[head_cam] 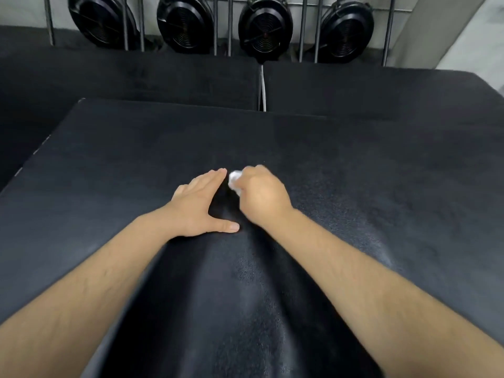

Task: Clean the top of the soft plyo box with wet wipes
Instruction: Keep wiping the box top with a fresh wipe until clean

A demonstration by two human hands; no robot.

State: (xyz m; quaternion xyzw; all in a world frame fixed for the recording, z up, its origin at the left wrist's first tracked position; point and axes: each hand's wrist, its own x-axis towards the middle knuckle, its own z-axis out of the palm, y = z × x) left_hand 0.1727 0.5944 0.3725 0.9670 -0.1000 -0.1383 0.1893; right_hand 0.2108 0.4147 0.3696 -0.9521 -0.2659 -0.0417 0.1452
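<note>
Right hand (261,196) w/ fingers curled tight on wadded wipe (234,181) mid box top (381,165), left hand (200,205) flat, fingers straight & together beside it: best press evenly, overlap strokes toward edges.

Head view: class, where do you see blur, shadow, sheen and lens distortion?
In the head view, the right hand gripping the wet wipe is motion-blurred, the left hand sharper; dark shadow lies between the forearms on the plyo box top; pale sheen beside it; rack bars splay outward.
</note>
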